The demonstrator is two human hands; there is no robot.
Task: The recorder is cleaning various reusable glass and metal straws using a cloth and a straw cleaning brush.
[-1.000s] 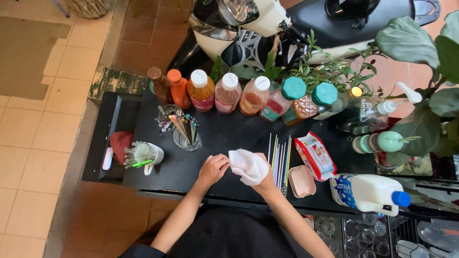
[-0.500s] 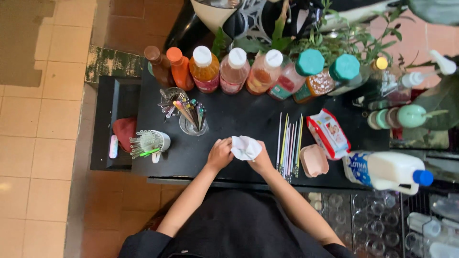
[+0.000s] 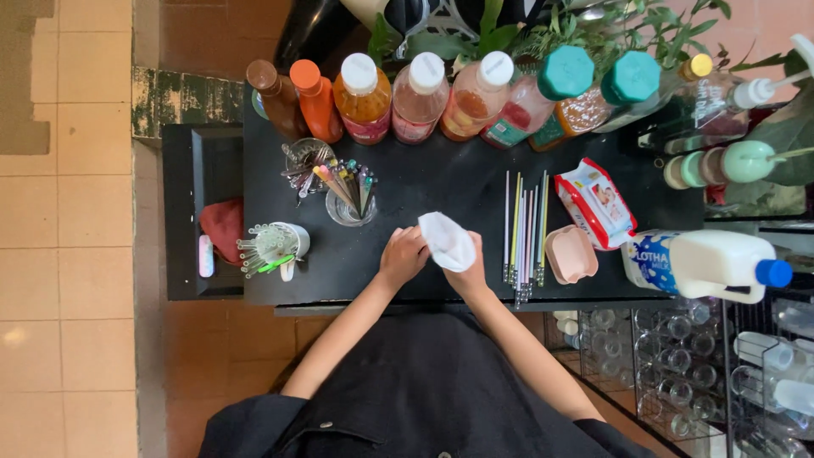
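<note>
Gripping a crumpled white cloth (image 3: 447,241), both hands meet above the near edge of the black table (image 3: 441,182). The right hand (image 3: 469,270) closes on the cloth from below, and the left hand (image 3: 404,254) pinches its left edge with curled fingers. Just right of the hands lies a row of thin coloured straws (image 3: 524,229), laid side by side and pointing away from the person. Beside the straws sits a small pink lidded box (image 3: 571,254), and next to it a red and white pack of wipes (image 3: 595,202). A white milk jug with a blue cap (image 3: 708,265) lies on its side at the table's right end. To the left of the hands, a clear glass (image 3: 349,203) holds more coloured straws upright, and a cup of clear straws (image 3: 275,246) lies tipped near the left edge. Along the far edge stand 7 syrup bottles (image 3: 365,97) in a line, with white, orange, brown and teal caps. A red cloth (image 3: 222,227) rests on the lower black shelf at the left.
</note>
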